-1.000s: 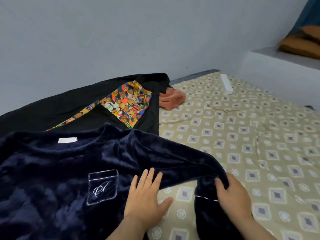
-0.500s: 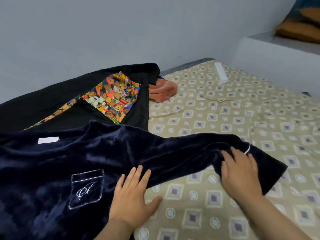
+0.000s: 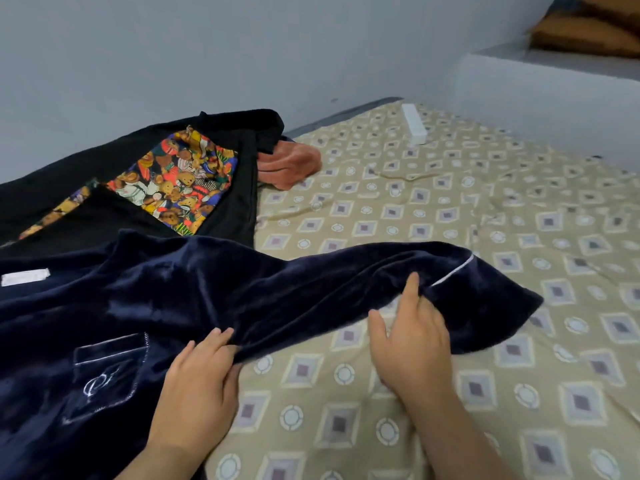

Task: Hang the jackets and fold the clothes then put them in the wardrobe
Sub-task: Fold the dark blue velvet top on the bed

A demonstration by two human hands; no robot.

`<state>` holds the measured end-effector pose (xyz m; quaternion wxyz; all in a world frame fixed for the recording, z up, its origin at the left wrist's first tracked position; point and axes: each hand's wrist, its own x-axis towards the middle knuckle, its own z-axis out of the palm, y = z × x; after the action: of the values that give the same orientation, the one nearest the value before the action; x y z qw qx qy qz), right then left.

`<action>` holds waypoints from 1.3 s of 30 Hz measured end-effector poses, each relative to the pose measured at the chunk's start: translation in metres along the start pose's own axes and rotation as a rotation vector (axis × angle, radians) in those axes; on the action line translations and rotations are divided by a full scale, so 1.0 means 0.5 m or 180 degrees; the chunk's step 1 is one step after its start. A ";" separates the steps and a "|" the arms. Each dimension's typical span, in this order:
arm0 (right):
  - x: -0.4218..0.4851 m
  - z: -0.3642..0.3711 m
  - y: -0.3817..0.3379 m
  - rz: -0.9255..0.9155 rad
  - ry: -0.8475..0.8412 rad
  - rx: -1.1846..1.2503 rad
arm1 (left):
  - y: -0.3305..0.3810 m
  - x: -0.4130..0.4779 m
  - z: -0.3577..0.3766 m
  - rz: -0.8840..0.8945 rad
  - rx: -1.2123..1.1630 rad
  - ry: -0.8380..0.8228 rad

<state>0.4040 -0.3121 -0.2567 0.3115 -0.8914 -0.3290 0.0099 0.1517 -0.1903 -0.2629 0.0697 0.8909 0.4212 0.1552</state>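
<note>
A navy velvet top (image 3: 114,306) with a chest pocket lies on the patterned bedsheet (image 3: 519,375). Its sleeve (image 3: 346,275) stretches out to the right, the white-piped cuff raised a little off the sheet. My left hand (image 3: 197,386) rests flat on the top's side edge under the armpit, fingers straight. My right hand (image 3: 412,344) holds the sleeve's lower edge near the cuff; the index finger lies on top of the fabric and the other fingers go under it. Behind the top lies a black jacket (image 3: 225,133) with a colourful teddy-bear lining.
An orange cloth (image 3: 291,164) pokes out beside the black jacket. A slim white object (image 3: 414,123) lies at the bed's far edge. A wall runs behind the bed, and a white ledge (image 3: 554,84) with a brown cushion (image 3: 585,32) stands at the right.
The sleeve, bunched at the front a second ago, was swept out to the right by my right hand. That hand then moved back to the sleeve's lower edge. My left hand stayed on the top.
</note>
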 end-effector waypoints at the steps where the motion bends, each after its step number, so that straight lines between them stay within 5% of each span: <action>1: 0.012 -0.001 0.003 0.0128 -0.0060 0.0347 | 0.001 0.000 -0.001 0.0017 0.0010 0.0047; 5: 0.050 0.009 0.019 0.0385 0.0211 0.1130 | 0.007 -0.003 -0.008 0.0058 0.0164 0.0079; 9: 0.102 0.006 0.005 0.0217 0.0749 0.1124 | 0.036 0.021 -0.017 0.0056 0.0506 0.0048; 12: 0.109 0.015 0.010 0.0267 0.0663 0.1491 | 0.088 0.073 -0.019 -0.0016 0.0401 0.0039; 17: 0.125 0.006 0.025 0.1097 0.0556 0.2317 | 0.188 0.166 0.017 0.0705 0.0421 -0.1079; 25: 0.132 -0.011 0.030 0.1467 0.1154 0.2409 | 0.272 0.264 0.056 0.0396 -0.0366 -0.1865; 28: 0.136 -0.009 0.038 0.1547 0.1207 0.2646 | 0.269 0.286 0.069 0.0004 -0.1007 -0.1693; 34: 0.149 -0.022 0.051 0.1725 0.1286 0.3504 | 0.242 0.320 0.087 0.0435 -0.0140 -0.1337; 39: 0.143 -0.030 0.052 0.1646 0.1907 0.3506 | 0.242 0.283 0.089 0.0985 0.0418 -0.1262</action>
<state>0.4784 -0.2936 -0.2458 0.7855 -0.6169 0.0484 0.0029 0.3394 -0.1575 -0.2432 0.0684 0.9603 0.2672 -0.0413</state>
